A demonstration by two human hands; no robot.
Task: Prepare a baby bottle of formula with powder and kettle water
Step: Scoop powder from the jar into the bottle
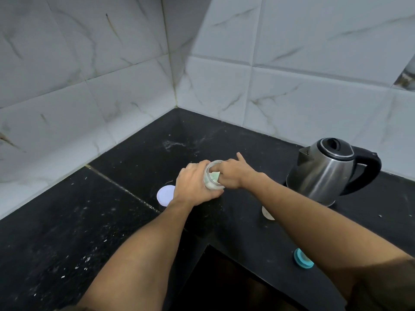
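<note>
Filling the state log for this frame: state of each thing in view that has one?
jar: lid off, tilted, held by left hand
white lid: off, flat on counter
right hand: fingers inside jar mouth; grip on the green item unclear
kettle: upright, lid shut
teal cap: loose on counter, partly behind right arm

Corner countertop (67, 221), powder jar (213, 179) at centre between two hands.

Well forward of the tiled walls' (89, 63) corner: jar tilted, gripped from the left by the left hand (195, 182), fingers of the right hand (233, 173) inside its mouth from the right. Lid (165, 195) flat on the countertop, just left of the left hand. Kettle (327, 171) on its base to the right, near the right wall. Small round object (267, 213) before the kettle, partly behind the right forearm. Bottle ring (302, 261) nearer still, by the front edge.
</note>
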